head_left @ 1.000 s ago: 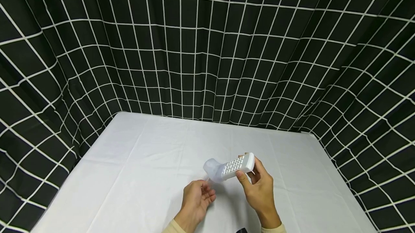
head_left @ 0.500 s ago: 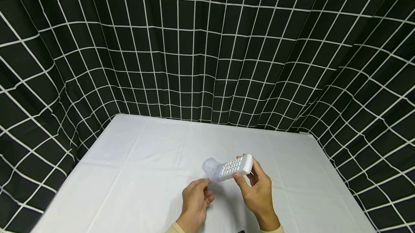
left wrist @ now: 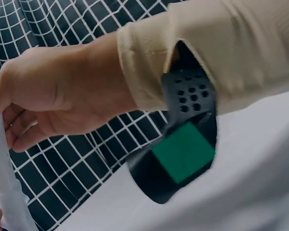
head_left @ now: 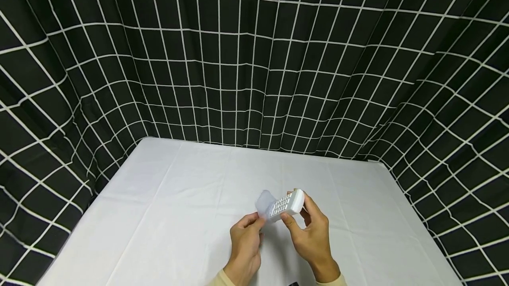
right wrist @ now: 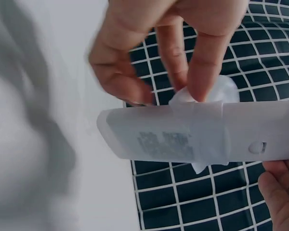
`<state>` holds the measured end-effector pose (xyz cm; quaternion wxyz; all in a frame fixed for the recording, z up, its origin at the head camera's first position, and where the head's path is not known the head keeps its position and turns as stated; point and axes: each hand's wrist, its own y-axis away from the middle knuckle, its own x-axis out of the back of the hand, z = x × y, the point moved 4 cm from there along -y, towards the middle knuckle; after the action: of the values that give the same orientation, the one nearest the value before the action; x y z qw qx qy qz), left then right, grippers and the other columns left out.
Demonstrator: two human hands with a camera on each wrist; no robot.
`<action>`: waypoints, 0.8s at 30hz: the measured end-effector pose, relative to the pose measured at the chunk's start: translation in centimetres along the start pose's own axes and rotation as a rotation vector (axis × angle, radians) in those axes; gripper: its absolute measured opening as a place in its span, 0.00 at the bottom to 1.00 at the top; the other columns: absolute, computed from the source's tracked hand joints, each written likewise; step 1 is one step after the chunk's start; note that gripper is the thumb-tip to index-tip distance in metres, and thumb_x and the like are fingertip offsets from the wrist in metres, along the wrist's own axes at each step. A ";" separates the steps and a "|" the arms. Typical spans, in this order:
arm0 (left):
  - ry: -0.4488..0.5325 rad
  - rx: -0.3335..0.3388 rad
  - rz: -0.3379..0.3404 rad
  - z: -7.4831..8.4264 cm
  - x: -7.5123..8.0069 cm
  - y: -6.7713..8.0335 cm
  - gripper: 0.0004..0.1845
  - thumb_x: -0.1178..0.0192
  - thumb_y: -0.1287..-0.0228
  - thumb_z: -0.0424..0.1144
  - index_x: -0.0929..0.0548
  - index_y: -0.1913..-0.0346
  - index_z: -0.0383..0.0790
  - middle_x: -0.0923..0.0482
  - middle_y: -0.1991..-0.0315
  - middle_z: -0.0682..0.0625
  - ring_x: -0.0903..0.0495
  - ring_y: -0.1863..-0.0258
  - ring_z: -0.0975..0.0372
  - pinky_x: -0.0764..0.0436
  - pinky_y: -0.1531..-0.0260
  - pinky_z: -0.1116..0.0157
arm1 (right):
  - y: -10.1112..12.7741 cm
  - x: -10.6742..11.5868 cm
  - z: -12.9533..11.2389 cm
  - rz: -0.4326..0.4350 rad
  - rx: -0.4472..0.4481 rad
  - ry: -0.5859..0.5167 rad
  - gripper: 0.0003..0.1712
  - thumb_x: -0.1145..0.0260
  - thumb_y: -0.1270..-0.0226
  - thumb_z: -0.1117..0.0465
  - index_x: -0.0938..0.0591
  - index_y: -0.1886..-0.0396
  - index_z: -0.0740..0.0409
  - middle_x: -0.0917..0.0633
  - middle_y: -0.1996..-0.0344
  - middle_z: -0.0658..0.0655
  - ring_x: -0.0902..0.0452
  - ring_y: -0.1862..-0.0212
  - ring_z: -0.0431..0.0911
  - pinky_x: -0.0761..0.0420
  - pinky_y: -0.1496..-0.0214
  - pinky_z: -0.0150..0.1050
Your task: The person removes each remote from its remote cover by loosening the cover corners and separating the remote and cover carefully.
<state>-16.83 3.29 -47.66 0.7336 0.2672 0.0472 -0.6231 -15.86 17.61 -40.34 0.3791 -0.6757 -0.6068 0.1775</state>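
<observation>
- A black fabric curtain with white grid lines hangs behind the white cloth-covered desk.
- My left hand pinches a soft, translucent sleeve between narrowed fingers.
- My right hand grips a long white button-covered handset, tilted above the desk, its left end within the sleeve.

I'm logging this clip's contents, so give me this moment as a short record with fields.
Held item: white remote, buttons showing in the head view
Right hand: grips the remote at one end
Left hand: pinches the translucent cover at the other end
Surface: white table
Backdrop: black curtain with white grid lines
</observation>
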 end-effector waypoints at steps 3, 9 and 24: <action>0.010 -0.016 0.018 0.5 -0.1 -0.3 0.08 0.37 0.39 0.27 0.20 0.58 0.26 0.25 0.62 0.43 0.26 0.65 0.57 0.24 0.64 0.64 | -0.1 0.0 0.0 0.004 0.001 0.025 0.36 0.29 0.53 0.83 0.29 0.40 0.75 0.21 0.51 0.70 0.23 0.48 0.59 0.25 0.44 0.40; 0.065 -0.031 0.049 1.3 0.2 -1.0 0.05 0.41 0.41 0.20 0.23 0.62 0.20 0.25 0.72 0.42 0.24 0.75 0.59 0.21 0.74 0.69 | -0.3 0.4 -0.3 0.038 0.006 0.000 0.36 0.30 0.54 0.85 0.29 0.41 0.74 0.20 0.52 0.67 0.23 0.49 0.58 0.25 0.45 0.39; 0.214 0.085 0.077 0.7 1.5 -3.1 0.07 0.45 0.43 0.19 0.24 0.61 0.18 0.27 0.76 0.42 0.25 0.78 0.59 0.20 0.76 0.67 | 0.1 0.3 -0.2 0.054 0.056 -0.071 0.38 0.32 0.58 0.88 0.28 0.42 0.75 0.21 0.53 0.72 0.22 0.51 0.55 0.23 0.48 0.36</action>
<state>-19.56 1.39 -48.67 0.7356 0.3647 0.0886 -0.5639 -15.61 17.79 -40.18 0.3711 -0.6743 -0.5961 0.2286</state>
